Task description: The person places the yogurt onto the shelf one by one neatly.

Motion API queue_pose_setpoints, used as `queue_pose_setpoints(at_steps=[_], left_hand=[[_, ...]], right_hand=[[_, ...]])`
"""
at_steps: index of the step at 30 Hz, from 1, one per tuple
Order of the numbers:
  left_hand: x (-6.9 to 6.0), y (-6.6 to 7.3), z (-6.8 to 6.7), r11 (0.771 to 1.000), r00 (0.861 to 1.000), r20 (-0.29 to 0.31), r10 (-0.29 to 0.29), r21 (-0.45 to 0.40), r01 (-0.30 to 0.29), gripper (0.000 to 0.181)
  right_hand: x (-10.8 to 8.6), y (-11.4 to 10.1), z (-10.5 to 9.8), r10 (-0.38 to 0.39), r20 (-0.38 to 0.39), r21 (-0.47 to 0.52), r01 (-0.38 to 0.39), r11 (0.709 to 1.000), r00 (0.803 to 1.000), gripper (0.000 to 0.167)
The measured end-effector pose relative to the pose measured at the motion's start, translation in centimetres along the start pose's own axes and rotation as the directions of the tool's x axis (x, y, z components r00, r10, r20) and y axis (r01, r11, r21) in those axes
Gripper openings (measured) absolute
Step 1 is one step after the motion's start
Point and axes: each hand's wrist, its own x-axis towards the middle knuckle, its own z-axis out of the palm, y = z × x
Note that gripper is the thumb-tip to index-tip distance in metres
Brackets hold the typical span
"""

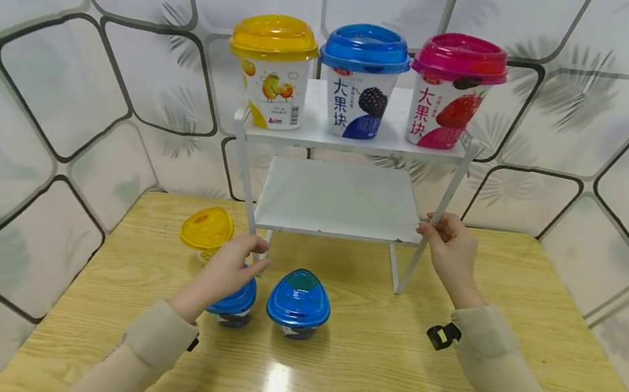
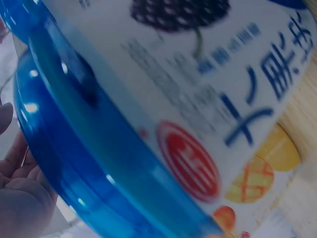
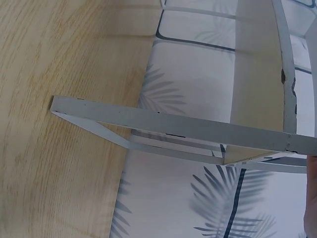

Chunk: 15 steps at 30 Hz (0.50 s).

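A white two-tier metal rack (image 1: pixel 341 200) stands on the table. My right hand (image 1: pixel 453 250) grips its right front leg beside the lower shelf, thumb and fingers around the bar. Close to the left front leg is my left hand (image 1: pixel 226 271), thumb and fingers apart; whether it touches the leg is unclear. Beneath the left hand, partly hidden, stands a blue-lidded yogurt cup (image 1: pixel 237 303), whose blackberry print fills the left wrist view. Another blue-lidded cup (image 1: pixel 299 302) stands to its right. Behind the left hand is a yellow-lidded cup (image 1: pixel 207 229).
On the rack's upper shelf stand a yellow-lidded cup (image 1: pixel 272 71), a blue-lidded cup (image 1: pixel 361 81) and a pink-lidded strawberry cup (image 1: pixel 455 92). The wooden table (image 1: pixel 372 381) ends at a patterned backdrop (image 1: pixel 145 62) behind and at the sides.
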Motion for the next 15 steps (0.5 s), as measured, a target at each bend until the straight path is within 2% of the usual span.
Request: queue_pose_setpoints(at_steps=[4, 8, 11, 15], left_hand=[[0.0, 0.5, 0.7, 1.000, 0.999, 0.032, 0.013, -0.002, -0.013, 0.025], [-0.1, 0.9, 1.6, 1.000, 0.996, 0.094, 0.006, -0.019, -0.004, 0.028], [-0.3, 1.2, 2.1, 0.999, 0.989, 0.146, -0.002, -0.032, 0.007, 0.033], [-0.5, 1.4, 2.6, 1.000, 0.977, 0.213, 0.016, -0.020, -0.012, 0.047]], right_hand=[[0.0, 0.1, 0.0, 0.012, 0.006, 0.005, -0.012, 1.000, 1.000, 0.010], [0.0, 0.2, 0.0, 0.014, 0.009, 0.017, -0.014, 1.000, 1.000, 0.010], [0.0, 0.2, 0.0, 0.010, 0.008, 0.022, -0.011, 1.000, 1.000, 0.010], [0.0, 0.3, 0.0, 0.007, 0.007, 0.020, -0.007, 1.000, 1.000, 0.011]])
